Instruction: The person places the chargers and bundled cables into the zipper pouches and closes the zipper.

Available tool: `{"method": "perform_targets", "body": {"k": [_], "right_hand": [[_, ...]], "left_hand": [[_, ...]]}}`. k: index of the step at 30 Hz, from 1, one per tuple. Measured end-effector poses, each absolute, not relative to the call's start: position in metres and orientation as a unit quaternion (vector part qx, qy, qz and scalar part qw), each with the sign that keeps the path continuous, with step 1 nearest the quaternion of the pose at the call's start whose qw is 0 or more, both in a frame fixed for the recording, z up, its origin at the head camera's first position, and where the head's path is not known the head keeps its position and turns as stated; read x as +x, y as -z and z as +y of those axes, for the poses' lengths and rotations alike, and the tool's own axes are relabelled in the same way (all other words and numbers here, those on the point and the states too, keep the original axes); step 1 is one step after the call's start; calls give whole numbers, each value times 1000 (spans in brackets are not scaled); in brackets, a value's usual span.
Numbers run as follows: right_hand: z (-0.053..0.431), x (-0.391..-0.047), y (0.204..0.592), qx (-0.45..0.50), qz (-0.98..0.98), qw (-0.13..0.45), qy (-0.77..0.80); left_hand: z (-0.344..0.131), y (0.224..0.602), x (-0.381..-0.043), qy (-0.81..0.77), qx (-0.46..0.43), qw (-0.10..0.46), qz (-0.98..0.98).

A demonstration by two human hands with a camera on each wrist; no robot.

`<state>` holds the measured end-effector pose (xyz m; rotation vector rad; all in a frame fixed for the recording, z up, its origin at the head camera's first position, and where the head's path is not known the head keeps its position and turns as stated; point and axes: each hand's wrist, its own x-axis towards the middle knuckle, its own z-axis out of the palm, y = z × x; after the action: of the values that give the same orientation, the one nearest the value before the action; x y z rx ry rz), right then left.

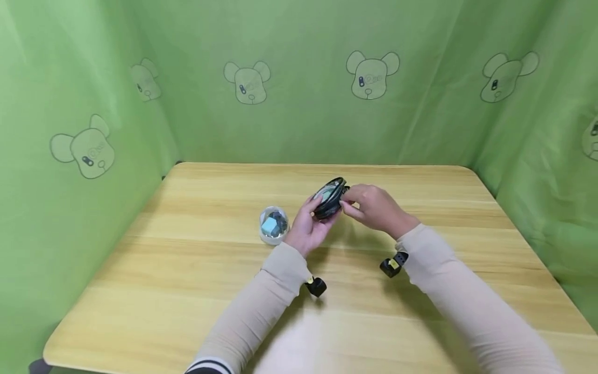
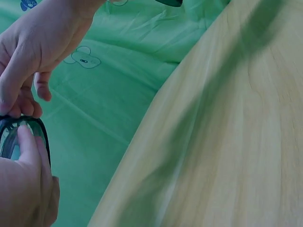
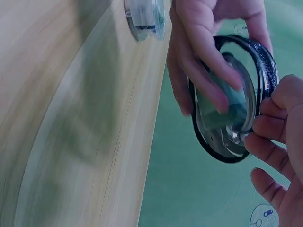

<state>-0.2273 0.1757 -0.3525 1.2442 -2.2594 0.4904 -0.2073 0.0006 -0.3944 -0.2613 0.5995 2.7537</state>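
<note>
Above the table, my left hand point(image 1: 309, 227) holds a small oval zip pouch point(image 1: 326, 201) with clear sides and black trim. The thumb lies on its near face in the head view. My right hand point(image 1: 376, 209) pinches the pouch's black zippered edge from the right. In the right wrist view, the clear window of the pouch point(image 3: 213, 126) shows a pale green piece and a curved, shiny grey thing inside; their kind is unclear. In the left wrist view only a corner of the pouch point(image 2: 41, 134) shows, between both hands.
A clear round container point(image 1: 267, 240) with light-blue and dark grey faceted pieces point(image 1: 271, 225) stands on the table just left of my left hand. The wooden table point(image 1: 187, 291) has green curtains point(image 1: 303, 130) with bear-head prints behind and at both sides.
</note>
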Motion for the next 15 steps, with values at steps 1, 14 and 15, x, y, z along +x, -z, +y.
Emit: {"method": "perform_targets", "body": {"k": [1, 14, 15], "right_hand": [[174, -226, 353, 460, -831, 254, -180], [164, -220, 354, 456, -840, 246, -163], [164, -220, 354, 451, -842, 248, -160]], "left_hand": [[1, 394, -206, -962, -89, 159, 202], [6, 389, -201, -967, -87, 131, 198], [6, 389, -201, -968, -86, 130, 198]]}}
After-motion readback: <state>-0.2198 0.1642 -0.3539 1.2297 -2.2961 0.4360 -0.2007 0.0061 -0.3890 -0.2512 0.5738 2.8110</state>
